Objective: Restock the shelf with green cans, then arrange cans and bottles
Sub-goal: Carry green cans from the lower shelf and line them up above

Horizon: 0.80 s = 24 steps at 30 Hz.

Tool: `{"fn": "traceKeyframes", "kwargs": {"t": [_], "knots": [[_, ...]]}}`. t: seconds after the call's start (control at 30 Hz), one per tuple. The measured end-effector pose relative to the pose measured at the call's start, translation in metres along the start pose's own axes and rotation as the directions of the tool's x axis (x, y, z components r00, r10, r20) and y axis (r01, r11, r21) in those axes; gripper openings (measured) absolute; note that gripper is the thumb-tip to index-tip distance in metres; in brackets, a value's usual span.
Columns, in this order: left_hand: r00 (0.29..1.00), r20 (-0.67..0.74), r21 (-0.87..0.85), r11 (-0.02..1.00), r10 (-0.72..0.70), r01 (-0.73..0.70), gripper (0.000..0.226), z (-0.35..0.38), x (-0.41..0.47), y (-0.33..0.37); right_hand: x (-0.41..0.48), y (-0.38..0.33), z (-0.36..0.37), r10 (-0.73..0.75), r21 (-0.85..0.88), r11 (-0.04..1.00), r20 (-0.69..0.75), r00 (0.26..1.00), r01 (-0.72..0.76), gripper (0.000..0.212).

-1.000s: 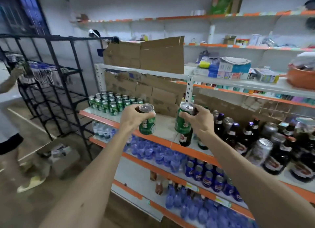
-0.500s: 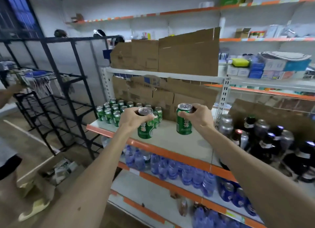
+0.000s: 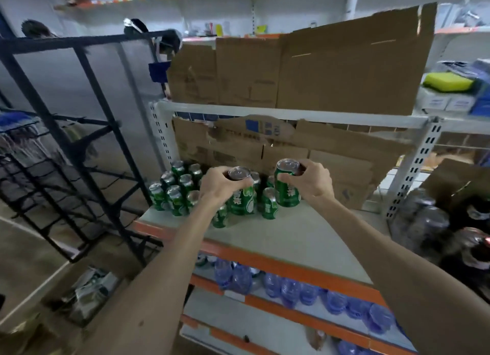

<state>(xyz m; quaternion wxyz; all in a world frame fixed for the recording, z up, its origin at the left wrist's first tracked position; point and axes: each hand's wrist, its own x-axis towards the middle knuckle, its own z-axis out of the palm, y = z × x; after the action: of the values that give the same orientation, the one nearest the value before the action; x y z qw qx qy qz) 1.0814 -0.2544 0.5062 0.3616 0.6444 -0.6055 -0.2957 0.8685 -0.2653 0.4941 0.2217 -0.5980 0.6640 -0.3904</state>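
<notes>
- A black metal rack [image 3: 79, 132] is seen at the far left, standing on the floor beside the shelving.
- A cluster of green cans [image 3: 176, 193] is set upright at the back left of the shelf [image 3: 291, 238], against flattened cardboard [image 3: 305, 153].
- The left hand [image 3: 220, 186] is closed from above around the rim of one green can [image 3: 242, 195]; the grip is clamped on it, and the can is held upright just in front of the cluster. Whether its base touches the shelf cannot be told.
- A further can [image 3: 269, 203] is seen between the two held ones, standing on the shelf.
- The right hand [image 3: 310, 181] is wrapped around the top of a second green can [image 3: 287, 185]; the grip is clamped on that can, which is held upright at the right edge of the cluster, low over the shelf board.
- Blue water bottles [image 3: 289, 288] are lined up on the level below, behind an orange shelf edge.
- Dark bottles and silver cans [image 3: 434, 222] are blurred at the far right, in the next bay past a white upright [image 3: 413, 169].
</notes>
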Motion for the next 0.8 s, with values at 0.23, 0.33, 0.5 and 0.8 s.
{"fn": "traceKeyframes", "kwargs": {"t": [0.23,0.33,0.5,0.8], "knots": [[0.976,0.215,0.075,0.997,0.016,-0.033,0.044,0.029,0.079,-0.086,0.014,0.029,0.086,0.212,-0.013,0.977,-0.076,0.974,-0.214,0.054],[0.967,0.247,0.096,0.992,0.06,-0.086,0.039,0.042,0.104,-0.113,0.015,0.045,0.11,0.261,-0.001,0.965,-0.105,0.96,-0.263,0.048],[0.96,0.276,0.263,0.957,0.045,-0.121,0.044,0.057,0.125,-0.137,0.011,0.073,0.147,0.343,0.005,0.938,-0.144,0.928,-0.346,0.042],[0.924,0.367,0.287,0.932,0.107,-0.222,0.044,0.082,0.153,-0.178,0.024,0.101,0.188,0.401,0.063,0.916,-0.133,0.906,-0.396,0.041]]}}
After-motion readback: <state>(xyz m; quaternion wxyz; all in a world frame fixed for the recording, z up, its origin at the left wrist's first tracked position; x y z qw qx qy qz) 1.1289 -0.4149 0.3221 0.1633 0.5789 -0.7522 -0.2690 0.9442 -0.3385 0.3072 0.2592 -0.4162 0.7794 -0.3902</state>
